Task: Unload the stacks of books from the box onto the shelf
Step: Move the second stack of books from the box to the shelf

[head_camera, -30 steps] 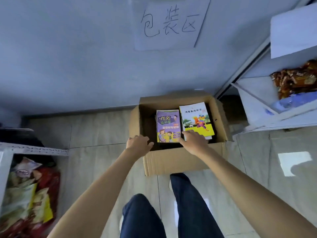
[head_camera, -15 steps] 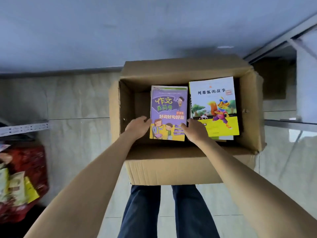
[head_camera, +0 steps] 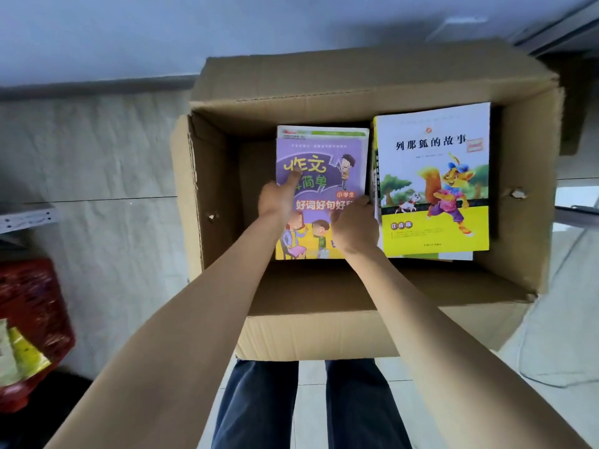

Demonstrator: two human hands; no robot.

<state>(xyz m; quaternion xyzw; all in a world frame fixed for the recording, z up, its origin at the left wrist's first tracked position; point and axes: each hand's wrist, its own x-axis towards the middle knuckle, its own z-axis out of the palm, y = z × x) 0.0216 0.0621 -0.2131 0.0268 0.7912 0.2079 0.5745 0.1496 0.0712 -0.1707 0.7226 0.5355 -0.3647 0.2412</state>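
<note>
An open cardboard box (head_camera: 324, 325) stands on the floor in front of me. Inside are two stacks of books: a left stack topped by a purple book (head_camera: 324, 163) and a right stack topped by a white and yellow book with a fox (head_camera: 434, 189). My left hand (head_camera: 278, 199) grips the purple stack's left edge, thumb on the cover. My right hand (head_camera: 355, 228) holds its right edge, fingers down in the gap between the stacks. The lower books of both stacks are mostly hidden.
A red bag of snack packets (head_camera: 29, 319) sits on the floor at the left under a metal shelf rail (head_camera: 26, 218). A shelf frame (head_camera: 570, 209) shows at the right edge. My legs (head_camera: 308, 403) stand just behind the box.
I have leaned in closer over the box. Both hands moved from the box's near rim down onto the two sides of the purple-topped stack.
</note>
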